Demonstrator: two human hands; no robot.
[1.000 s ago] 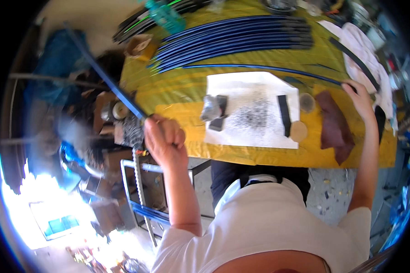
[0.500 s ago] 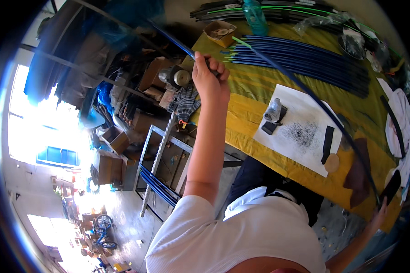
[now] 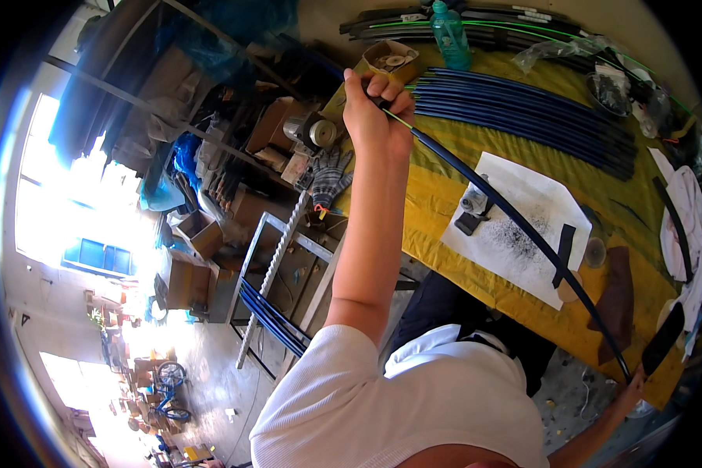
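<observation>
My left hand (image 3: 376, 129), arm stretched out over the far left of the table, is closed around a small dark piece and the light-green end of a long dark-blue rod (image 3: 515, 217). The rod bows down across the table toward my right hand (image 3: 636, 386) at the lower right. There the fingers appear closed around its near end, small and partly hidden. Beside the right hand stands a black flat oblong piece (image 3: 664, 339). Below the rod lies a white sheet (image 3: 515, 269) sprinkled with black bits, bearing a small grey-and-black item (image 3: 473, 209) and a black strip (image 3: 564, 256).
Several blue rods (image 3: 515, 117) lie side by side on the yellow-covered table (image 3: 437, 183). Behind them stand a teal bottle (image 3: 450, 39) and an open carton (image 3: 388, 62). A metal rack (image 3: 312, 243), a motor (image 3: 310, 131) and a striped glove (image 3: 329, 178) are at the left.
The rod's green end, free above the table before, now meets my left hand. My left hand has shifted slightly right, and my right hand a little left and lower.
</observation>
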